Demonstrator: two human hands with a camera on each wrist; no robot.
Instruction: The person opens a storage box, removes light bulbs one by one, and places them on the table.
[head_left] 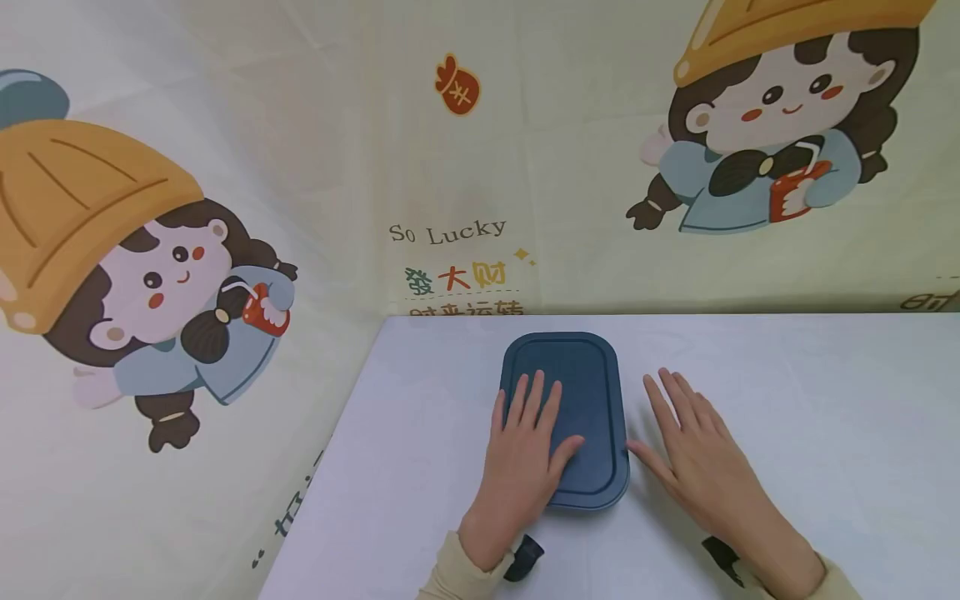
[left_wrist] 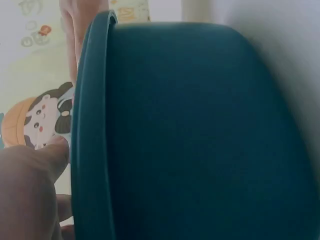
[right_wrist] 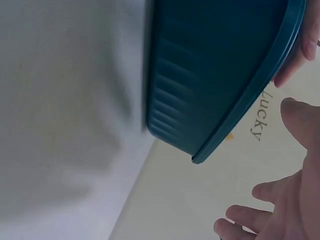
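The left hand [head_left: 525, 450] is spread flat over the left part of a dark blue lid [head_left: 588, 375], its fingers straight and a little apart, its thumb pointing out toward the lid's middle. Whether the palm touches the lid cannot be told. The right hand [head_left: 701, 467] is just beside the lid's right edge, its fingers extended and its thumb held away from them, toward the rim; the right wrist view shows a gap between that thumb and the rim.

The lid belongs to a box [left_wrist: 200, 130], a rectangular container with rounded corners that looks teal in both wrist views. It stands upright between the hands, partly under the left one and to the left of the right one. The lid covers it, so what is inside cannot be seen. Its walls narrow toward the base, and one has a row of ridges.

Both wrists come out of cream sleeves [head_left: 461, 571], with a black object [head_left: 525, 558] under each wrist. Under the box is a white table [head_left: 420, 417]. Behind is a pale cloth [head_left: 585, 267] printed with two cartoon figures [head_left: 795, 100] in orange hats, a red pouch [head_left: 457, 86] and the words "So Lucky" [head_left: 447, 232].
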